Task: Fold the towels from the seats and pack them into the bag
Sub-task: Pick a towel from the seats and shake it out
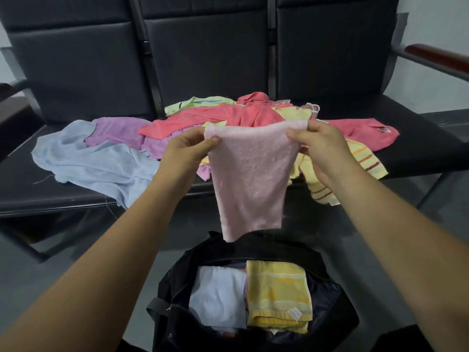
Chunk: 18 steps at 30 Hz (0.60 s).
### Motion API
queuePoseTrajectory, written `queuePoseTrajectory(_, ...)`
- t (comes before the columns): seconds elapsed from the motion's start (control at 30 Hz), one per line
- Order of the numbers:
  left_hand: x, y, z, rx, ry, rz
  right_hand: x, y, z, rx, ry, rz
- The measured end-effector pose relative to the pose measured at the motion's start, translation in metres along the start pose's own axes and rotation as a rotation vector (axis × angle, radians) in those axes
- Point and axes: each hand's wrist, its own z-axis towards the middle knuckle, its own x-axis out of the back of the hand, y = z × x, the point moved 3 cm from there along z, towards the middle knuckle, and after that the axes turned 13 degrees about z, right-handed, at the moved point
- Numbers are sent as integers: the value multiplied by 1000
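We judge the job to be somewhere in its middle stretch. In the bag [175, 288] on the floor below us, two towels already lie folded side by side: a folded pale blue towel [218, 298] on the left and a folded yellow towel [278, 293] on the right, touching along their edges. Much is left to do. On the seats [421, 148] a loose heap waits unfolded, with a red towel [203, 118] on top, a purple towel [119, 130] and a light blue towel [96, 161] spread to the left, and a yellow striped towel [363, 158] drooping over the front edge at the right.

The piece in hand is the pink towel [250, 184], held up in the air in front of the heap, its lower end hanging just above the bag's mouth. It looks narrow, so it may be folded once lengthwise, though we cannot be sure.

The left grip [187, 146] pinches the top left corner between thumb and curled fingers. The right grip [319, 146] pinches the top right corner the same way. Both are closed on the cloth and hold nothing else, with the top edge drawn between them.
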Motion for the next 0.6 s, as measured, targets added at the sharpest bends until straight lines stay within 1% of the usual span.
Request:
queuePoseTrajectory(0.07, 2, 6, -2, -51, 47, 15, 0, -9, -5, 88, 23, -35)
queuePoseTrajectory(0.13, 2, 12, -4, -110, 48, 34, -3, -16, -10, 155, -10, 1)
queuePoseTrajectory(0.23, -5, 25, -11, -198, -40, 43, -16, -24, -17, 245, -187, -10)
queuePoseTrajectory(0.27, -9, 30, -13, -224, -76, 61, -22, -24, -20, 247, -267, -42)
queuePoseTrajectory(0.33, -16, 37, -17, -244, -132, 99, -35, -21, -27, 183, -400, -120)
queuePoseTrajectory(0.4, -21, 41, -21, -250, -170, 122, -45, -14, -34, 143, -453, -191)
queuePoseTrajectory(0.43, -22, 41, -22, -252, -173, 132, -49, -11, -35, 142, -439, -199)
queuePoseTrajectory(0.5, -22, 38, -22, -198, -128, 100, -52, -11, -37, 132, -347, -110)
queuePoseTrajectory(0.53, -22, 35, -23, -125, -103, 53, -52, -12, -37, 113, -308, -32)
queuePoseTrajectory(0.57, -21, 30, -23, -25, -120, 16, -51, -14, -37, 94, -287, 61)
queuePoseTrajectory(0.6, -22, 22, -23, 75, -195, 20, -50, -16, -35, 72, -282, 165)
